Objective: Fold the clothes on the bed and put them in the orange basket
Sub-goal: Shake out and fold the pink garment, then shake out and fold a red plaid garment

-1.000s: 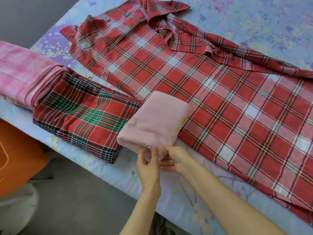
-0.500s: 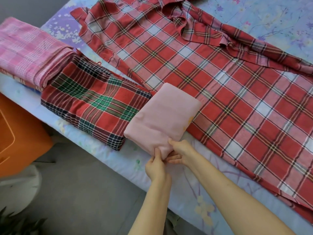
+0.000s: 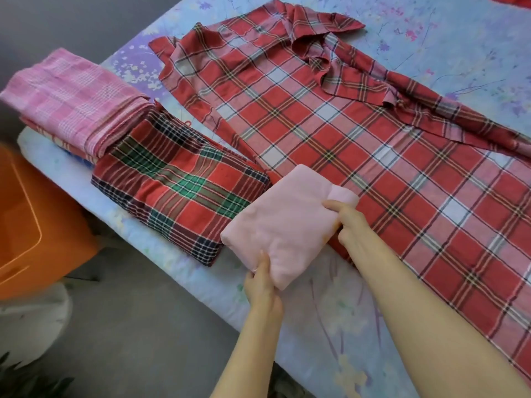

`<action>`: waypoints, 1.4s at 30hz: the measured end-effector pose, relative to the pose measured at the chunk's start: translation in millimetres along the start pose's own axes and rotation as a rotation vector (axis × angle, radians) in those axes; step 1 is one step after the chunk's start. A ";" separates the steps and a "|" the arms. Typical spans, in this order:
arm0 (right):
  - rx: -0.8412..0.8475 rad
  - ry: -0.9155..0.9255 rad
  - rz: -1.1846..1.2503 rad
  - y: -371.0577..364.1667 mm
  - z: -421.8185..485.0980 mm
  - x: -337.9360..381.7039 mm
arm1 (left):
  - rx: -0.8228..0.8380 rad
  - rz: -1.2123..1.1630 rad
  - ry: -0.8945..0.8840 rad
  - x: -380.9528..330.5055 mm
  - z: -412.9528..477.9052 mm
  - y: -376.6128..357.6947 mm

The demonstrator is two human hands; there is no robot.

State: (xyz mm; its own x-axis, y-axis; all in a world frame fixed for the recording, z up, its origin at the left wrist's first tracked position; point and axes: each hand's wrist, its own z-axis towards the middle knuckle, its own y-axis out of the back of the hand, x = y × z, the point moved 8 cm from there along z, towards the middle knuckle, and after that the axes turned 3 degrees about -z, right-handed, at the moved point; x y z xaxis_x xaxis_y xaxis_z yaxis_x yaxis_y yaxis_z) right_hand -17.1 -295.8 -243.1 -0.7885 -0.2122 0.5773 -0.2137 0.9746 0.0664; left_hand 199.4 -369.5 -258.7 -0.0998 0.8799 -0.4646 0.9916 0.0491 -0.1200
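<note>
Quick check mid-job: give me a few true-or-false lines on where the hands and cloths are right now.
1. The left hand and right hand both hold the plain pink cloth. True.
2. The big red checked cloth is folded. False: it lies spread out on the bed.
3. The plain pink cloth is in the orange basket. False: it is over the bed, in both hands.
4. A folded red-and-green cloth lies left of the plain pink cloth. True.

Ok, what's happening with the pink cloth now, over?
Left hand grips folded pink cloth, near corner. Right hand holds its right edge. Orange basket left of bed. Folded plaid cloth lies between.
</note>
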 end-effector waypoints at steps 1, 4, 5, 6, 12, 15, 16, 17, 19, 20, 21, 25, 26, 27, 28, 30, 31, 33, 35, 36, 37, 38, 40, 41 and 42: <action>-0.003 0.000 0.011 7.7 -6.5 1.7 | 0.040 0.003 -0.007 -5.3 -4.0 -1.5; -0.014 -0.021 0.042 32.2 -35.4 8.8 | 0.186 0.075 -0.072 -36.0 -28.7 -9.6; 0.007 -0.025 0.058 36.9 -48.2 13.1 | 0.231 0.111 -0.109 -48.6 -37.4 -13.3; 0.043 -0.013 0.086 38.9 -56.9 17.0 | 0.272 0.141 -0.142 -60.7 -44.8 -16.7; 0.260 0.072 0.219 -1.7 -109.5 68.5 | 0.302 0.180 -0.128 -144.8 -65.2 -26.8; 0.358 0.075 0.081 -49.6 -135.1 79.6 | 0.237 0.182 -0.189 -207.1 -63.6 -11.6; 0.384 0.079 0.035 -67.5 -140.0 80.0 | 0.226 0.204 -0.229 -229.1 -62.1 -6.2; 0.395 0.094 -0.026 -79.3 -144.2 77.9 | 0.211 0.227 -0.255 -244.0 -62.6 -0.7; 0.432 0.156 -0.132 -125.1 -150.3 78.8 | 0.193 0.260 -0.305 -290.7 -59.9 10.6; 0.455 0.178 -0.175 -162.0 -154.1 79.0 | 0.175 0.272 -0.329 -326.2 -52.1 19.2; 0.466 0.201 -0.191 -187.7 -158.2 78.6 | 0.158 0.285 -0.366 -352.9 -47.4 23.8; 0.494 0.204 -0.209 -305.5 -173.0 70.1 | 0.032 0.551 -0.620 -484.4 -11.3 33.1; 0.483 0.196 -0.205 -331.9 -173.8 68.7 | 0.014 0.630 -0.687 -516.5 -1.7 29.2; 0.478 0.184 -0.189 -355.9 -175.8 68.0 | 0.009 0.705 -0.759 -546.4 7.2 23.9; 0.458 0.167 -0.173 -383.1 -172.3 66.6 | 0.014 0.774 -0.812 -578.5 18.5 16.9; 0.409 0.146 -0.119 -431.3 -168.1 70.5 | 0.063 0.837 -0.892 -638.5 47.3 -0.8; 0.395 0.143 -0.087 -449.1 -166.5 73.6 | 0.076 0.865 -0.918 -662.0 58.5 -10.6; 0.323 0.141 -0.031 -481.9 -156.6 73.5 | 0.067 0.989 -0.946 -698.1 87.8 -30.5; 0.235 0.129 -0.033 -508.1 -141.7 58.5 | -0.064 1.357 -0.995 -707.1 121.4 -47.8; 0.196 0.111 -0.076 -516.5 -134.8 47.3 | -0.116 1.605 -1.027 -697.6 135.0 -57.4; 0.147 0.088 -0.150 -521.7 -129.7 37.2 | -0.112 1.813 -1.046 -679.9 143.9 -66.4; 0.095 0.070 -0.234 -524.0 -125.2 29.9 | -0.069 1.973 -1.040 -657.2 154.6 -71.6; 0.047 0.063 -0.376 -522.0 -117.0 28.0 | -0.008 2.147 -0.982 -618.6 170.4 -73.0; 0.069 0.073 -0.450 -520.0 -115.6 32.4 | -0.028 2.157 -0.941 -610.2 170.5 -72.9; 0.118 0.086 -0.528 -518.7 -115.4 37.7 | -0.063 2.120 -0.915 -609.1 167.1 -73.4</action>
State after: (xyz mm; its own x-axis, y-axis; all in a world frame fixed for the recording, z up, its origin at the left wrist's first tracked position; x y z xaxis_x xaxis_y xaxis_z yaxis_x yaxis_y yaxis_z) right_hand 130.6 -801.1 -161.8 -0.5078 -0.6589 0.5550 -0.6345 0.7218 0.2764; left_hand 173.6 -988.0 -113.5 0.7366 -0.6763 0.0085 -0.2895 -0.3039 0.9076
